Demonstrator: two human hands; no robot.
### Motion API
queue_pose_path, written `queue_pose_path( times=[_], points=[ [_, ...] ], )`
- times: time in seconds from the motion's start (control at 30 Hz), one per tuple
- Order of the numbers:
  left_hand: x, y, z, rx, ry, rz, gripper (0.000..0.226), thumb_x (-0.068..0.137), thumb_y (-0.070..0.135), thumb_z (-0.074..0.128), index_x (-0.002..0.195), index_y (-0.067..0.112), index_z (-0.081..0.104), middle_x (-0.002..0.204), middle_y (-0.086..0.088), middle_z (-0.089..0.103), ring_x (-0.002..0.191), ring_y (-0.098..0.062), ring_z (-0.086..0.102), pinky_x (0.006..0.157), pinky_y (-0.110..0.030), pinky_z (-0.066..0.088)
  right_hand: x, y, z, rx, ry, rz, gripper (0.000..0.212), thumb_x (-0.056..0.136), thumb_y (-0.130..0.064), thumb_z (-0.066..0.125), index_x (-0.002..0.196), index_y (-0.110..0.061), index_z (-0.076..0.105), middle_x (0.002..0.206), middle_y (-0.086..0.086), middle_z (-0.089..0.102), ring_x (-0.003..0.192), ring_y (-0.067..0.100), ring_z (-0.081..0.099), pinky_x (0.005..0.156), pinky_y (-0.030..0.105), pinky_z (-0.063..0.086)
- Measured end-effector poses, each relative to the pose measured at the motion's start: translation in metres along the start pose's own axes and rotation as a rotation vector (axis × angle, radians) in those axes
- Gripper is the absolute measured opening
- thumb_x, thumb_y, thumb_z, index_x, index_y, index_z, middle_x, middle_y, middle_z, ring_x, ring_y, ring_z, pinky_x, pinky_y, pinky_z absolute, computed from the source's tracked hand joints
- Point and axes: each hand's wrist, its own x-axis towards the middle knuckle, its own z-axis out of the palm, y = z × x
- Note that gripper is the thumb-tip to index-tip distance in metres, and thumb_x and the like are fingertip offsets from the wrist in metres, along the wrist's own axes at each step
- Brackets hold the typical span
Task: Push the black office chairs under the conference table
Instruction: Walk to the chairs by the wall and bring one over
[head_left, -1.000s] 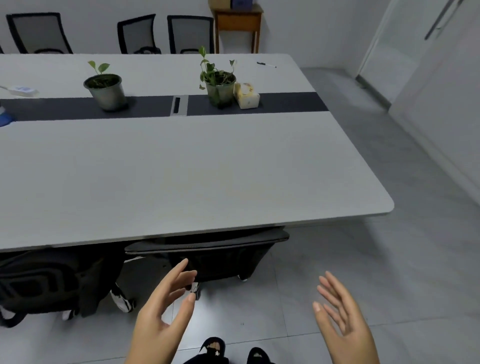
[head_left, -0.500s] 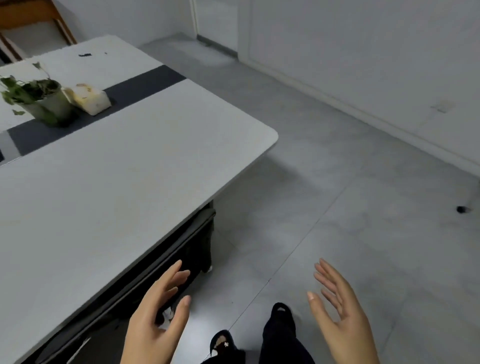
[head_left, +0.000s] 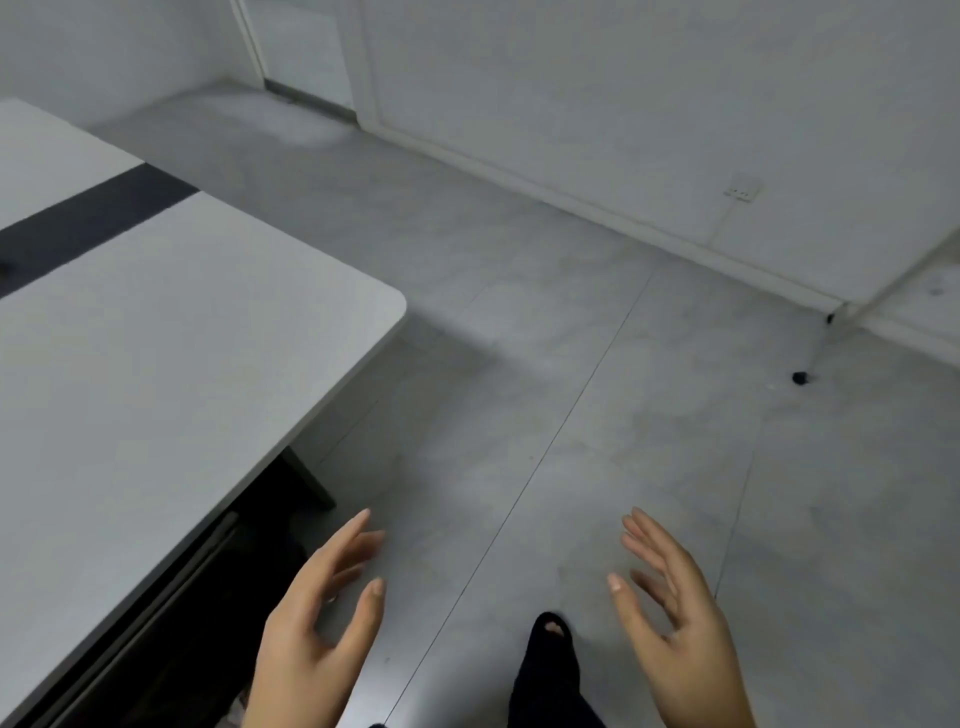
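- Turning right, the view has swung off the white, rounded-corner conference table (head_left: 171, 353) toward bare grey tiled floor (head_left: 597, 415).
- The black office chair (head_left: 171, 613) sits tucked beneath it.
- The left hand (head_left: 317, 634) and right hand (head_left: 670, 613) hover, fingers spread, holding nothing; probably heading for another chair.

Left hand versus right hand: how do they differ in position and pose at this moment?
The left hand hangs beside the conference table edge, over the black chair tucked beneath; the right hand is over bare floor, away from the table. The left palm faces right, the right palm faces left. Both are open, fingers relaxed, holding nothing.
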Motion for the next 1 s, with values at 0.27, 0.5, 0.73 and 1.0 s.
queue_pose_path(
  times=[0.27,0.5,0.73,1.0],
  points=[
    [0.068,0.045,0.104,-0.006,-0.004,0.006,0.035,0.075,0.042,0.051,0.108,0.051,0.056,0.109,0.024,0.063,0.1,0.002,0.061,0.082,-0.004,0.044,0.107,0.014,-0.071,-0.011,-0.078,-0.042,0.059,0.08,-0.005,0.065,0.115,-0.05,0.05,0.116,-0.03,0.057,0.115,-0.001,0.053,0.088,0.009,0.044],
    [0.143,0.05,0.147,0.022,-0.009,-0.009,0.035,0.077,0.041,0.05,0.111,0.04,0.058,0.112,0.018,0.063,0.104,-0.003,0.06,0.086,-0.007,0.044,0.195,0.031,-0.082,-0.028,-0.09,-0.057,0.05,0.073,-0.02,0.06,0.114,-0.047,0.051,0.115,-0.029,0.056,0.113,-0.001,0.053,0.086,0.007,0.043],
    [0.272,0.037,0.18,0.013,0.017,-0.032,0.035,0.076,0.044,0.05,0.11,0.044,0.057,0.112,0.02,0.062,0.103,-0.002,0.061,0.086,-0.005,0.043,0.329,0.037,-0.058,-0.068,-0.124,-0.093,0.051,0.074,-0.023,0.059,0.113,-0.056,0.049,0.118,-0.029,0.054,0.114,-0.002,0.052,0.086,0.007,0.042],
    [0.444,0.046,0.178,0.024,0.076,0.008,0.033,0.076,0.043,0.052,0.108,0.047,0.057,0.112,0.02,0.063,0.099,-0.003,0.063,0.085,-0.007,0.044,0.505,0.003,-0.01,-0.058,-0.192,-0.161,0.042,0.081,-0.022,0.064,0.113,-0.047,0.053,0.117,-0.024,0.055,0.113,0.0,0.053,0.086,0.007,0.042]
  ],
)
